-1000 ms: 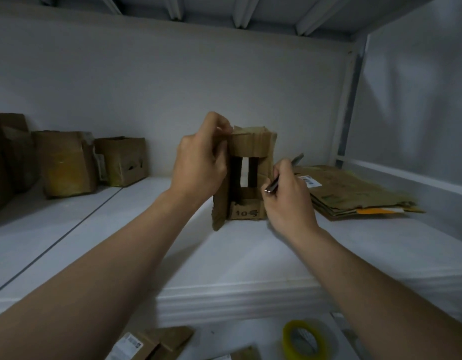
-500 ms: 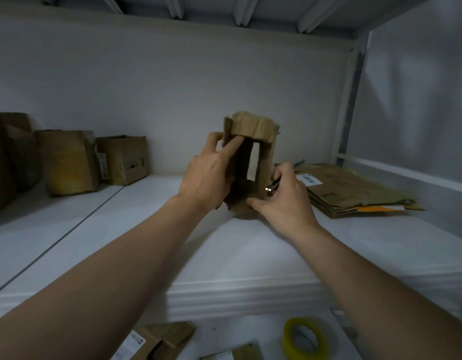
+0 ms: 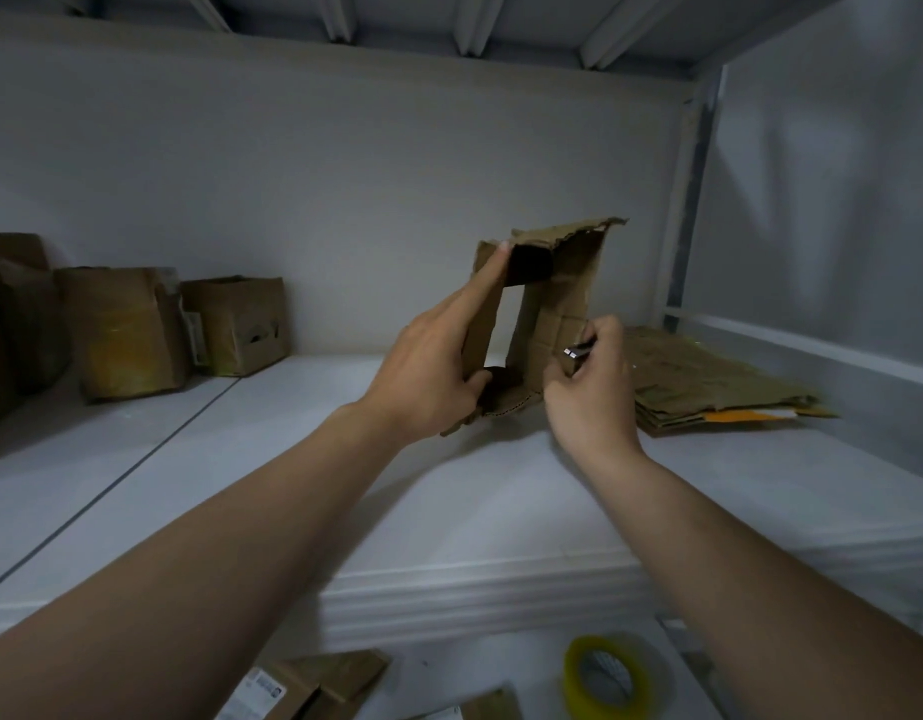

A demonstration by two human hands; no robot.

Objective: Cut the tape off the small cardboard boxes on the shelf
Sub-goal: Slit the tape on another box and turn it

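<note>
A small opened cardboard box [image 3: 566, 304] is held up above the white shelf [image 3: 449, 485], both ends open so the wall shows through it. My left hand [image 3: 438, 371] grips its left wall, index finger stretched up to the top corner and thumb under the bottom. My right hand [image 3: 592, 387] pinches the box's lower right edge while also holding a small metal cutter [image 3: 576, 352], whose tip pokes out above the fingers. Three more small boxes stand at the far left: one [image 3: 236, 324] by the wall, one [image 3: 122, 330] beside it, one [image 3: 12, 309] at the edge.
A stack of flattened cardboard [image 3: 709, 381] lies on the shelf at the right, behind my right hand. Below the shelf sit a roll of yellow tape [image 3: 605, 678] and cardboard pieces [image 3: 303, 688]. A metal upright [image 3: 683, 215] closes the right side.
The box has been lifted off the shelf, turned and spread open into a hollow sleeve. Both hands moved right with it, my left index finger now along its left edge.
</note>
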